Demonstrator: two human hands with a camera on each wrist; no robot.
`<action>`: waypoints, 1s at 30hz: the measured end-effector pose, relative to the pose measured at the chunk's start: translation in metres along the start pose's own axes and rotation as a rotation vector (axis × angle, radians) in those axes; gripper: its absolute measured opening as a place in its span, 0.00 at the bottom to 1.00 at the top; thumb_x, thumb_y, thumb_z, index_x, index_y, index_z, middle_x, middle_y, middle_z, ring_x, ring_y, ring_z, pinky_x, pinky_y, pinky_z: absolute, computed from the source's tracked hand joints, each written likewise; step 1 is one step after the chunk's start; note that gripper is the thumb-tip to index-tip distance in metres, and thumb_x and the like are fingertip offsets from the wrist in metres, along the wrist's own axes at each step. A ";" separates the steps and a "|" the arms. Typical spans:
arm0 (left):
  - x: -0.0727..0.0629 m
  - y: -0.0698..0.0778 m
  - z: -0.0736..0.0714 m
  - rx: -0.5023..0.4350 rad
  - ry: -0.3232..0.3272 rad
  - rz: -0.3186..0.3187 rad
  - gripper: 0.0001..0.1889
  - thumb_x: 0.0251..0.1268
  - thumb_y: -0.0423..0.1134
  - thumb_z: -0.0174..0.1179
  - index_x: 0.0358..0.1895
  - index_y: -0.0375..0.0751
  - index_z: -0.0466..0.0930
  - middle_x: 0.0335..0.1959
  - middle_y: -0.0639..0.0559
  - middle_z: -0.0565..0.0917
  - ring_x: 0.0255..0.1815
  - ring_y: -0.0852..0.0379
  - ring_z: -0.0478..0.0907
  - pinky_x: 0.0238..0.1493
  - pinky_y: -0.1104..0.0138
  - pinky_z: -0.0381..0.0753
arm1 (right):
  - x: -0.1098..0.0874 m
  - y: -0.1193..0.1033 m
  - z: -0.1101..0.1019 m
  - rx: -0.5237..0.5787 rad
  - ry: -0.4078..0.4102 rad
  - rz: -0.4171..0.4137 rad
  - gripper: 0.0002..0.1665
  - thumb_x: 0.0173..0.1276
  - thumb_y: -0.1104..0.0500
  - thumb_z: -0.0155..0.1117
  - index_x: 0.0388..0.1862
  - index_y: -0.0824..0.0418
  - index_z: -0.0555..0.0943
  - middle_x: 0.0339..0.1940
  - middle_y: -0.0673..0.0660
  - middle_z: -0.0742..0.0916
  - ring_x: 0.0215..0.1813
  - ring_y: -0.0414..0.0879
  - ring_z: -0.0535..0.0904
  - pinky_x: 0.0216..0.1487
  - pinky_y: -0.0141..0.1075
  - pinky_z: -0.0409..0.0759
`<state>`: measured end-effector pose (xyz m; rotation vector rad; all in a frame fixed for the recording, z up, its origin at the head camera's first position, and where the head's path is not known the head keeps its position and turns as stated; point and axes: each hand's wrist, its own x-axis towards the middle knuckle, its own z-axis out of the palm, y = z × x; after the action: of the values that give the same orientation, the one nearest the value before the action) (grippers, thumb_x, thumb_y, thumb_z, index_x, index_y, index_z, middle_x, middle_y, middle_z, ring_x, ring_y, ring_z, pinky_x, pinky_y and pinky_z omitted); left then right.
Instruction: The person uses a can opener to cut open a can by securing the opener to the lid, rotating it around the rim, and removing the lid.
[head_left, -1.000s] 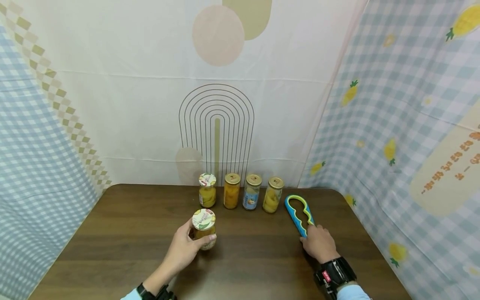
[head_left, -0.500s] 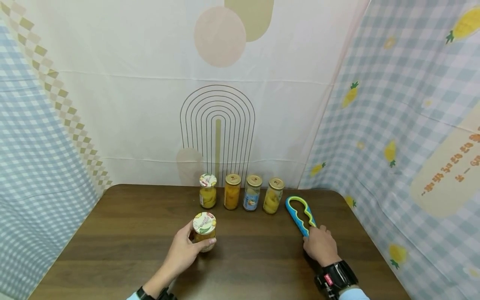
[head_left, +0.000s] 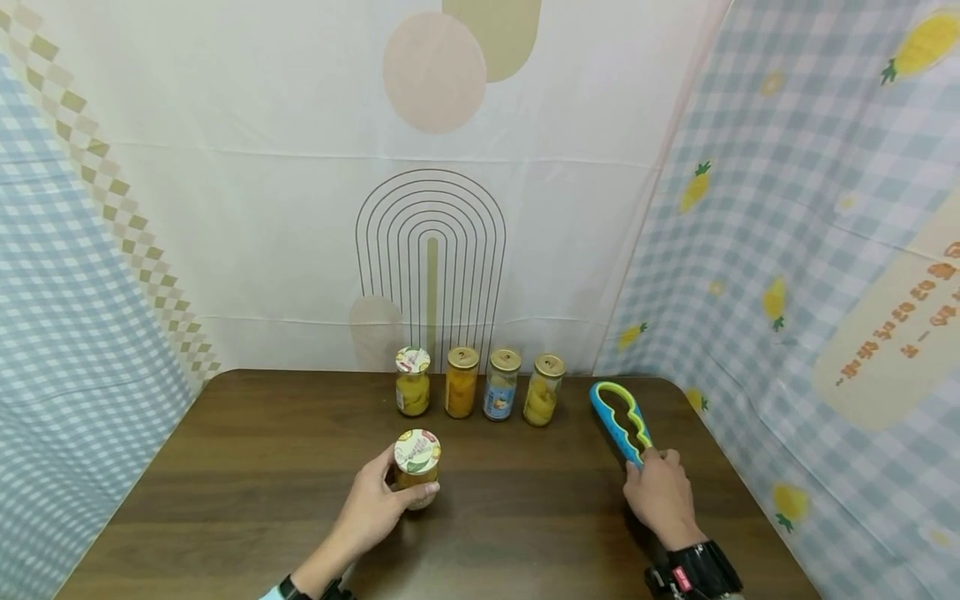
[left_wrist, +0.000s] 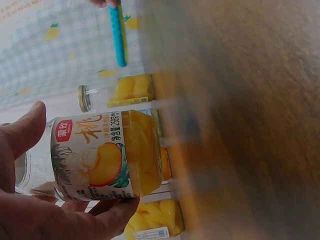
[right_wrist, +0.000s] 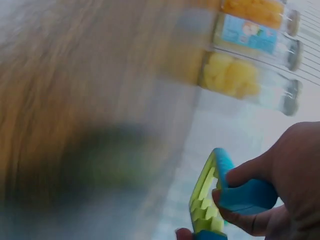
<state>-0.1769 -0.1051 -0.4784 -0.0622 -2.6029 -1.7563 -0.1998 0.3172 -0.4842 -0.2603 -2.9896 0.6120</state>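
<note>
My left hand point(head_left: 375, 504) grips a glass jar of peaches point(head_left: 417, 468) with a white patterned lid, thumb across its front. In the left wrist view the jar point(left_wrist: 95, 155) shows a label with a peach on it. Over on the right, my right hand point(head_left: 662, 493) holds a blue and green jar opener point(head_left: 617, 417) by its handle end. The opener's looped head points away from me. In the right wrist view, thumb and fingers pinch the opener point(right_wrist: 207, 200), which is raised off the table.
Along the table's back edge stand a white-lidded jar point(head_left: 412, 383), a jar of orange fruit point(head_left: 461, 383), a blue-labelled jar point(head_left: 501, 385) and a jar of pale yellow fruit point(head_left: 543, 392). Behind the brown table point(head_left: 262, 467) hangs a printed cloth point(head_left: 262, 233).
My right hand has moved right with the jar opener, widening its distance from the row of jars. The peach jar in my left hand has come slightly nearer and to the right.
</note>
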 end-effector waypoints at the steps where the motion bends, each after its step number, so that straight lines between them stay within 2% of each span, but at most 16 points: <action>1: 0.000 0.001 0.001 -0.003 -0.001 -0.001 0.37 0.57 0.50 0.82 0.70 0.47 0.80 0.57 0.50 0.90 0.59 0.53 0.86 0.59 0.55 0.87 | -0.003 0.001 -0.004 0.020 0.000 0.002 0.23 0.83 0.56 0.55 0.58 0.78 0.78 0.58 0.81 0.75 0.51 0.72 0.81 0.49 0.64 0.80; 4: 0.002 0.002 0.002 -0.002 -0.006 -0.003 0.38 0.57 0.50 0.82 0.71 0.47 0.79 0.59 0.50 0.90 0.60 0.53 0.86 0.60 0.53 0.87 | -0.013 0.001 -0.017 0.070 0.045 -0.006 0.26 0.84 0.55 0.54 0.63 0.80 0.76 0.65 0.82 0.72 0.55 0.74 0.80 0.52 0.65 0.79; 7: 0.004 0.005 0.002 -0.003 -0.013 -0.010 0.39 0.57 0.51 0.82 0.72 0.48 0.78 0.60 0.50 0.89 0.61 0.52 0.85 0.61 0.52 0.86 | -0.023 -0.005 -0.032 0.105 0.123 -0.048 0.26 0.84 0.55 0.55 0.62 0.79 0.76 0.67 0.81 0.71 0.55 0.72 0.80 0.51 0.62 0.80; 11: 0.007 0.008 0.005 0.003 -0.013 -0.004 0.38 0.57 0.51 0.82 0.71 0.49 0.79 0.58 0.51 0.90 0.59 0.53 0.85 0.60 0.53 0.86 | -0.031 -0.022 -0.049 0.127 0.252 -0.166 0.20 0.83 0.56 0.59 0.55 0.75 0.80 0.68 0.77 0.73 0.53 0.68 0.81 0.47 0.58 0.79; 14: 0.011 0.011 0.009 0.003 -0.020 0.011 0.37 0.57 0.51 0.82 0.69 0.49 0.80 0.56 0.51 0.90 0.57 0.54 0.85 0.60 0.53 0.86 | -0.035 -0.038 -0.057 0.144 0.312 -0.258 0.14 0.81 0.57 0.63 0.50 0.70 0.82 0.68 0.74 0.75 0.53 0.67 0.82 0.46 0.58 0.80; 17: 0.015 0.015 0.015 -0.003 -0.035 0.024 0.36 0.57 0.52 0.82 0.69 0.48 0.80 0.55 0.51 0.89 0.58 0.54 0.85 0.61 0.52 0.85 | -0.037 -0.057 -0.058 0.172 0.330 -0.348 0.08 0.78 0.60 0.66 0.46 0.66 0.82 0.67 0.73 0.77 0.52 0.66 0.83 0.46 0.57 0.81; 21: 0.019 0.021 0.024 -0.012 -0.065 0.039 0.40 0.58 0.53 0.81 0.73 0.45 0.77 0.60 0.48 0.88 0.63 0.49 0.83 0.66 0.47 0.83 | -0.037 -0.082 -0.052 0.212 0.321 -0.468 0.04 0.76 0.63 0.68 0.42 0.62 0.82 0.65 0.72 0.79 0.50 0.62 0.85 0.45 0.53 0.82; 27: 0.024 0.026 0.035 -0.046 -0.144 0.056 0.46 0.65 0.52 0.76 0.81 0.40 0.65 0.73 0.42 0.79 0.76 0.40 0.75 0.77 0.40 0.73 | -0.037 -0.111 -0.040 0.241 0.281 -0.618 0.06 0.75 0.64 0.70 0.40 0.57 0.80 0.65 0.67 0.80 0.55 0.56 0.84 0.49 0.49 0.83; 30: 0.025 0.027 0.039 -0.067 -0.163 0.053 0.46 0.68 0.52 0.74 0.83 0.39 0.62 0.74 0.41 0.77 0.78 0.39 0.73 0.78 0.39 0.72 | -0.040 -0.122 -0.036 0.241 0.256 -0.679 0.07 0.75 0.63 0.71 0.40 0.56 0.80 0.66 0.66 0.81 0.56 0.54 0.83 0.49 0.47 0.82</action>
<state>-0.2000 -0.0585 -0.4675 -0.2829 -2.6215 -1.8957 -0.1752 0.2137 -0.4049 0.6146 -2.4829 0.7586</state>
